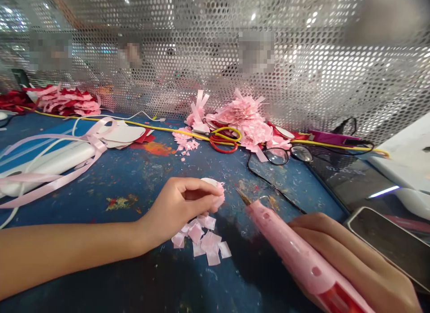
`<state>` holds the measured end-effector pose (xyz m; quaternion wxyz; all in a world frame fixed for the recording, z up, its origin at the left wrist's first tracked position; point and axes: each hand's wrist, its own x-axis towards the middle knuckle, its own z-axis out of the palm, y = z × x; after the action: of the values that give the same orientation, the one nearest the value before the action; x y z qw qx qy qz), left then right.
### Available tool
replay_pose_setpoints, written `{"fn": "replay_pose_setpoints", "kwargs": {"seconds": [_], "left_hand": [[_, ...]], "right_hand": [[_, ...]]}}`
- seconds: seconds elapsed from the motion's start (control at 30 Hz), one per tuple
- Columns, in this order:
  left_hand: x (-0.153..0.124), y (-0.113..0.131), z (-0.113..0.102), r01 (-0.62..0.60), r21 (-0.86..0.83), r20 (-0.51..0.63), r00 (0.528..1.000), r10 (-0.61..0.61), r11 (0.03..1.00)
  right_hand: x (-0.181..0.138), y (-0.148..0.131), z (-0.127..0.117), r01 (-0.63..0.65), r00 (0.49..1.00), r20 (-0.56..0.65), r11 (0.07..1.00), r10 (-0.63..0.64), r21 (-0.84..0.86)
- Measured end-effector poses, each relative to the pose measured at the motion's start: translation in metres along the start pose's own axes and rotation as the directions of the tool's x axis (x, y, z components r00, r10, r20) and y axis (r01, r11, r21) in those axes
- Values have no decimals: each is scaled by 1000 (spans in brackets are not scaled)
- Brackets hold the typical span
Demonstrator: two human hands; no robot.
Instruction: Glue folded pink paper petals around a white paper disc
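Note:
My left hand (183,198) is closed in a pinch on a small white disc (210,181) with pink ribbon bits along its edge. Fingers cover much of that piece. Just below it, several square pink ribbon pieces (211,245) lie scattered on the blue table (134,277). At the right, my right hand (346,254) is wrapped round a pink hot glue gun (295,252). The gun's stained metal tip points up and left toward the disc, a short gap away from it.
Scissors (224,140) lie by a pink ribbon pile (242,120) at the back. Glasses (277,156), a black cable (275,187) and a phone (389,241) are to the right. Ribbon (50,185) loops over a white object (53,163) at left. A perforated metal screen (201,75) stands behind.

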<state>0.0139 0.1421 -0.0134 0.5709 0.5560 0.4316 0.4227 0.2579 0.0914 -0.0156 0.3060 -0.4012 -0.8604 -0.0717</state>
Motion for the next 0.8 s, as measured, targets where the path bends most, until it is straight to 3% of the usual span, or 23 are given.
{"fn": "replay_pose_setpoints", "kwargs": {"seconds": [0.1,0.3,0.47,0.8], "left_hand": [[1,-1,0,4,-14,-12,1000,-4,1000],[0,2,1,67,-25,-3,998,-67,997],[-2,5,3,105,-32,8,994,-105,994],[-2,4,4,134,-14,38,990,-134,991]], "right_hand": [[1,4,-2,24,994,98,986,-41,165],[-1,14,1,166,975,122,977,-183,136],[-3,12,3,115,975,177,987,-134,113],[-6,16,6,152,967,184,980,-174,127]]}}
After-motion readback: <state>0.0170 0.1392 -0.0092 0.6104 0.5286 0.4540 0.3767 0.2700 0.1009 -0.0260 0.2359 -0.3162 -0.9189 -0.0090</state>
